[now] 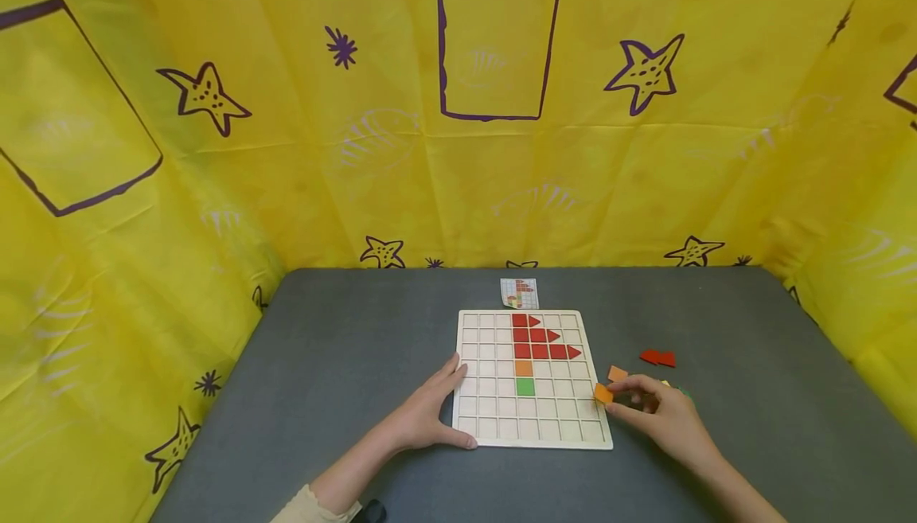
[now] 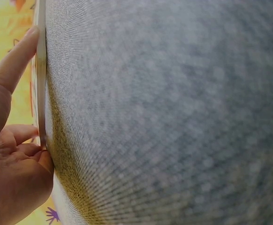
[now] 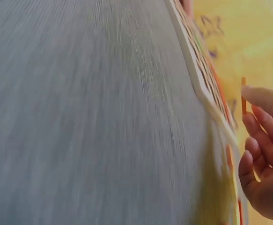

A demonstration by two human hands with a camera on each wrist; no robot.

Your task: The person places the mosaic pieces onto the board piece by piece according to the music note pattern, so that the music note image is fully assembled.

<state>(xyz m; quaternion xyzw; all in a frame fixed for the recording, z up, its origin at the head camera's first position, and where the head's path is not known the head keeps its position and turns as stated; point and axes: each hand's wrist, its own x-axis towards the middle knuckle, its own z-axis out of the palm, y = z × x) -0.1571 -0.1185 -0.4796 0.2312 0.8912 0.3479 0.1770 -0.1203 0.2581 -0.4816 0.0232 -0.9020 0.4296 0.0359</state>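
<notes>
A pale wooden grid board [image 1: 487, 410] lies on the table. Red square and triangle tiles [image 1: 539, 336] fill parts of its upper rows, with an orange square tile [image 1: 524, 368] and a green square tile [image 1: 525, 386] below them. My left hand [image 1: 430, 411] touches the board's left edge, fingers and thumb spread, the thumb at the lower left corner. Between thumb and fingertips, my right hand [image 1: 666, 419] pinches another orange square tile [image 1: 603, 393] at the board's right edge. That tile [image 3: 244, 96] appears edge-on in the right wrist view, raised off the table.
Right of the board lie a loose orange tile [image 1: 618, 373] and red pieces [image 1: 657, 357]. Yellow and green pieces [image 1: 684, 392] are partly hidden behind my right hand. A small printed pattern card [image 1: 526, 294] lies behind the board. Yellow patterned cloth [image 1: 358, 189] surrounds the grey table [image 1: 344, 348].
</notes>
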